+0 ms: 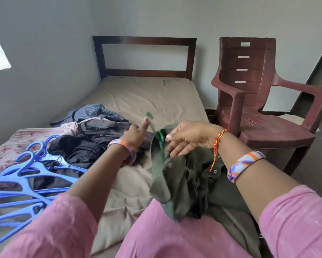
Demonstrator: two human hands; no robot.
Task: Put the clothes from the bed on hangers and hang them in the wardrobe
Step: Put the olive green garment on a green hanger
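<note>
Over the bed (pixel 149 97), a crumpled olive shirt (pixel 186 183) hangs.

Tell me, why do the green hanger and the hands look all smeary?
Head view: the green hanger, left hand and right hand are motion-blurred; the brown plastic chair stays sharp, and daylight glares in at the far left.

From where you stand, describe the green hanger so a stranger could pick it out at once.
Start at the bed with the dark wooden headboard. Near its foot, two hands work an olive-green shirt; the green hanger pokes from its collar, hook by the left hand. Every other hanger is blue, in the pile of blue hangers at the left.
</note>
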